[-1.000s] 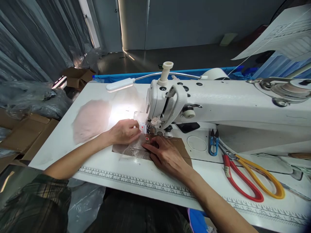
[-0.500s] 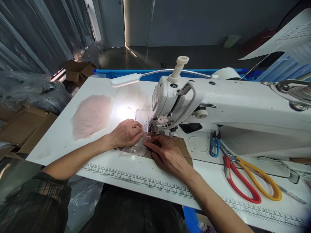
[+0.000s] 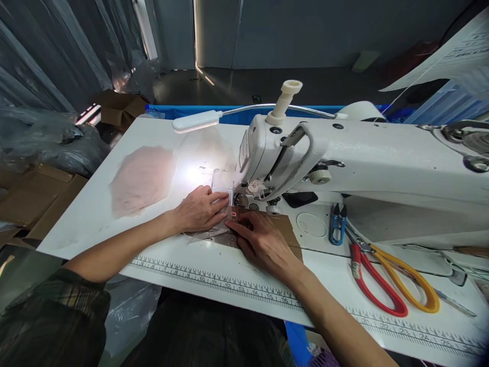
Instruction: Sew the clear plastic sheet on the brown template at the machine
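Note:
A piece of thin, sheer whitish fabric (image 3: 221, 179) lies on the sewing table under the head of a white sewing machine (image 3: 263, 148). My left hand (image 3: 201, 210) rests flat on this fabric, left of the needle area, its fingers stretched toward the presser foot. Just in front of the foot, my right hand (image 3: 263, 237) has its fingers bent and its thumb and index finger closed at the fabric's right edge. Beneath that hand is a brown sheet (image 3: 286, 229) on the machine bed. The needle tip is hard to make out.
Pinkish sheer pieces (image 3: 143, 178) lie at the left of the white table (image 3: 84, 224). Blue thread snips (image 3: 337, 224) and red-and-yellow-handled scissors (image 3: 397, 275) lie at the right. A lamp (image 3: 196, 122) lights the sewing area. Cardboard boxes (image 3: 49, 199) stand left of the table.
The sheer fabric has slid slightly away from me, toward the machine. My left hand's fingers have straightened a little; my right hand stays nearly in place. The view has shifted slightly.

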Action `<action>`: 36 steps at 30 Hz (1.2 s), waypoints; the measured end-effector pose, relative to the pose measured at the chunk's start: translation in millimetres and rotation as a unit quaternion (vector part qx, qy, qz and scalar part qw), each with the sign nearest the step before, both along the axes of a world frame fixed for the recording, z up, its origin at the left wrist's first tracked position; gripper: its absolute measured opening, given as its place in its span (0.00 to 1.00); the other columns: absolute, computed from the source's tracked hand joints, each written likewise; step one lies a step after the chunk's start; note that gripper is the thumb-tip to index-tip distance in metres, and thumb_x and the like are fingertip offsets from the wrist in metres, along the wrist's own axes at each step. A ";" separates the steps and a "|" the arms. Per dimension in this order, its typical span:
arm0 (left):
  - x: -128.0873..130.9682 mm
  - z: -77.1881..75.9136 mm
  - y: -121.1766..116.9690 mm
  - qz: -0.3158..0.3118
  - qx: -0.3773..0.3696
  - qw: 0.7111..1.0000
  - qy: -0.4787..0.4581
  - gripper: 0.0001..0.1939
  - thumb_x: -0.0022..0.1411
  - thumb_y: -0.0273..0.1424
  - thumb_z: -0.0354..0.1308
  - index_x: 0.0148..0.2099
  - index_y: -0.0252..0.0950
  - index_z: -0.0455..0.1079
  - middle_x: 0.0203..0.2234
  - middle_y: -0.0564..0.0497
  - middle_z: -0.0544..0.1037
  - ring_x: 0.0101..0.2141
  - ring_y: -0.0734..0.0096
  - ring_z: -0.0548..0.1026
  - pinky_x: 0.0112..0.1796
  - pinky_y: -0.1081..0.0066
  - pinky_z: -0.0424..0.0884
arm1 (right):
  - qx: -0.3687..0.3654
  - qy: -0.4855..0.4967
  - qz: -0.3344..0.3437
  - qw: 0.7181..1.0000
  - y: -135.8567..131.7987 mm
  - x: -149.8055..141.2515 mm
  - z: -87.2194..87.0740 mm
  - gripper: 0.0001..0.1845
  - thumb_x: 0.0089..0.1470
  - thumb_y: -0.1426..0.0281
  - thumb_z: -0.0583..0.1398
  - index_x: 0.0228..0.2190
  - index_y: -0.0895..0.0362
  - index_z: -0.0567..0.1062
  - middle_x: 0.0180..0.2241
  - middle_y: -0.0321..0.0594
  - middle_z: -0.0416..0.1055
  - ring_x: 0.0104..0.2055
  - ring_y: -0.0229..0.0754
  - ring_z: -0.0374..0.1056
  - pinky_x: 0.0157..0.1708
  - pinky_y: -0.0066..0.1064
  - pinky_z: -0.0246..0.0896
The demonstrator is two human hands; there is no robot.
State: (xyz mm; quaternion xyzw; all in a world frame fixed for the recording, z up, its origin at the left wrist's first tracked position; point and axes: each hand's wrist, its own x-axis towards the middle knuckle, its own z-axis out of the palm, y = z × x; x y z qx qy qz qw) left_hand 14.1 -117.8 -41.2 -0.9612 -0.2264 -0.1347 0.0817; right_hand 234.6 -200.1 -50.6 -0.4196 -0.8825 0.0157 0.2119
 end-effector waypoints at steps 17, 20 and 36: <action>-2.4 7.4 -2.9 0.028 0.011 0.998 0.048 0.23 0.72 0.41 0.44 0.56 0.31 0.68 0.56 0.41 0.71 0.40 0.59 0.68 0.40 0.60 0.61 | 0.015 -0.013 -0.008 1.000 -1.2 -1.8 -0.1 0.17 0.61 0.74 0.52 0.48 0.57 0.76 0.41 0.51 0.69 0.42 0.49 0.67 0.39 0.43 0.69; -1.4 9.8 -2.4 0.027 0.020 0.997 0.065 0.24 0.72 0.41 0.43 0.58 0.30 0.67 0.57 0.40 0.70 0.42 0.57 0.69 0.41 0.58 0.60 | 0.017 -0.019 -0.013 1.000 -2.1 -2.9 1.7 0.17 0.61 0.74 0.53 0.48 0.56 0.75 0.40 0.50 0.69 0.41 0.48 0.67 0.38 0.42 0.68; 1.7 12.0 12.0 0.007 0.007 0.997 0.072 0.27 0.72 0.46 0.42 0.59 0.31 0.66 0.55 0.40 0.71 0.43 0.56 0.67 0.40 0.59 0.57 | -0.016 -0.012 -0.051 0.999 -3.0 -4.8 0.5 0.21 0.58 0.76 0.52 0.52 0.54 0.71 0.42 0.49 0.67 0.42 0.49 0.67 0.39 0.44 0.71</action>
